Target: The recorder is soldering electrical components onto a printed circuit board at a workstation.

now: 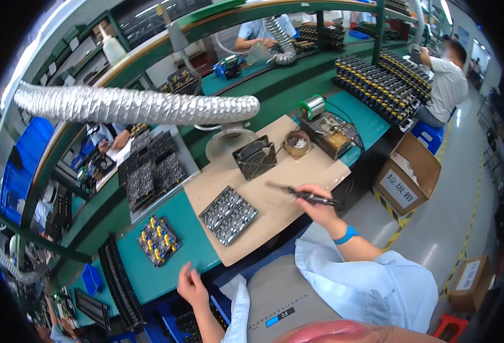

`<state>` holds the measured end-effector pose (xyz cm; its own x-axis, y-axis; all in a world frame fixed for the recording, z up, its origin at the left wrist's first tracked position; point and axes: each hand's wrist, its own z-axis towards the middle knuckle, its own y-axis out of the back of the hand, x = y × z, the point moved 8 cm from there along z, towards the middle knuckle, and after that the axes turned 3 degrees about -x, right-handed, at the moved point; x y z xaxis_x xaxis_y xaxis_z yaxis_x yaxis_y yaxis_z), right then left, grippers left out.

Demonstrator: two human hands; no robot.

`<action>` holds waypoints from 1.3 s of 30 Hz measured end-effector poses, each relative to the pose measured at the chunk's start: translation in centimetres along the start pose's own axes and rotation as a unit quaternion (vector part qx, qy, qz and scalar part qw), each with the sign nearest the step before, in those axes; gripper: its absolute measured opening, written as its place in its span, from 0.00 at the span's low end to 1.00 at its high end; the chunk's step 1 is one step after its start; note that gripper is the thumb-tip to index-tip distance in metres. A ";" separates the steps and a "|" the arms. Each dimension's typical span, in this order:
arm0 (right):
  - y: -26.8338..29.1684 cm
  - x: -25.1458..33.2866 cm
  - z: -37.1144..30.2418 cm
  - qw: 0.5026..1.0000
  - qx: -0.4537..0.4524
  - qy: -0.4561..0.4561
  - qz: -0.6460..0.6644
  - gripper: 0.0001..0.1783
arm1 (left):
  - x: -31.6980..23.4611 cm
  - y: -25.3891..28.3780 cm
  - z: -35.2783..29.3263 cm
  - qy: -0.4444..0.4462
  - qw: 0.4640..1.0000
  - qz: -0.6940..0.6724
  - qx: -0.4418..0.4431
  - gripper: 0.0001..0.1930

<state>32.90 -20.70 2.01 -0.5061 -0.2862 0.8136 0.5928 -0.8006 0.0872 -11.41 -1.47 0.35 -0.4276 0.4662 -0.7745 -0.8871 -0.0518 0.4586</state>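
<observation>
My right hand [320, 210] is closed round a slim black-handled tool [312, 198], its narrow end pointing left over the brown board; its exact kind is hard to make out. Below and left of that tip, a dark rectangular panel of small circuit modules [228, 215] lies on the brown sheet [283, 214]. My left hand [193, 287] hangs at the bench's front edge, fingers loosely bent and apart, with nothing in it. Just beyond it, a circuit board with yellow parts [158, 240] rests on the teal mat [183, 251].
Behind the panel stand a small black fan [255, 158], a round tin [297, 143] and a solder spool [312, 107] by a soldering station [335, 136]. A silver duct [143, 107] crosses above. Cardboard box [406, 171] at right; black racks [119, 283] at left; co-workers sit beyond.
</observation>
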 end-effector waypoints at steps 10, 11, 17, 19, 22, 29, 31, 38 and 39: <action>-7.9 -1.6 1.2 0.870 0.195 -0.236 0.386 0.18 | 8.8 -5.7 -5.3 -0.009 0.996 0.084 0.019 0.10; -8.2 -0.8 2.1 0.905 0.222 -0.178 0.317 0.17 | 9.4 -6.9 -4.5 -0.007 0.996 0.086 0.030 0.10; -9.0 -0.5 3.3 0.933 0.273 -0.105 0.210 0.16 | 15.3 -13.8 -0.6 0.028 0.989 0.093 0.113 0.11; -9.5 -1.3 3.9 0.923 0.283 -0.137 0.223 0.16 | 18.0 -15.8 -0.3 0.054 0.984 0.092 0.143 0.12; -9.9 -1.3 4.0 0.888 0.309 -0.204 0.274 0.17 | 21.5 -17.4 -1.9 0.102 0.972 0.092 0.193 0.13; -9.2 -1.4 4.3 0.863 0.338 -0.247 0.284 0.15 | 24.4 -17.4 1.4 0.147 0.950 0.096 0.258 0.15; -9.1 -1.3 4.1 0.861 0.322 -0.262 0.294 0.16 | 24.7 -16.8 3.2 0.143 0.948 0.100 0.265 0.16; -9.1 -2.2 3.2 0.878 0.304 -0.232 0.287 0.17 | 24.5 -14.6 0.9 0.166 0.937 0.113 0.286 0.19; -9.0 -2.4 3.0 0.878 0.299 -0.250 0.277 0.17 | 24.7 -14.1 -0.5 0.177 0.935 0.113 0.285 0.19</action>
<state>30.62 -11.20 0.97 0.2135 -0.1578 0.9641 0.9600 -0.1491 -0.2370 -9.55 10.32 -25.41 -0.7133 0.1733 -0.6791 -0.5739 0.4118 0.7079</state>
